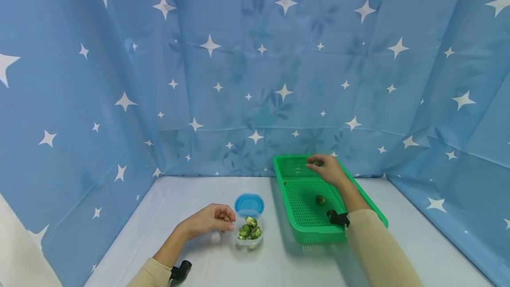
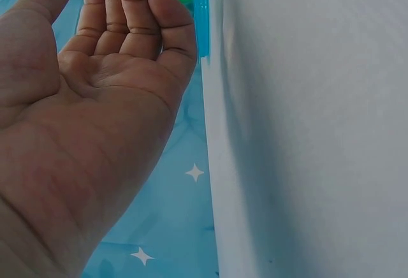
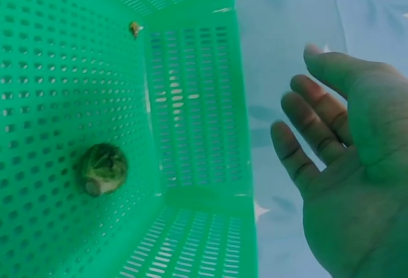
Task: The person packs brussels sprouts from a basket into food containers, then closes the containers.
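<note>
My left hand [image 1: 211, 221] is just left of a small clear plastic container [image 1: 250, 241], fingertips right at its rim. Its fingers curve loosely, and in the left wrist view the palm is bare. Several green Brussels sprouts [image 1: 245, 230] fill the container. My right hand [image 1: 327, 169] hovers over the far end of a green perforated basket [image 1: 299, 230]. Its fingers are relaxed and bent, and nothing shows between them in the right wrist view. One Brussels sprout [image 3: 104, 169] lies on the basket floor.
A blue lid [image 1: 249, 203] lies on the white tabletop [image 1: 199, 260] behind the container. One small brownish scrap [image 3: 134, 29] sits near the basket's wall. Blue star-patterned curtains [image 1: 255, 79] surround the table at the back and sides.
</note>
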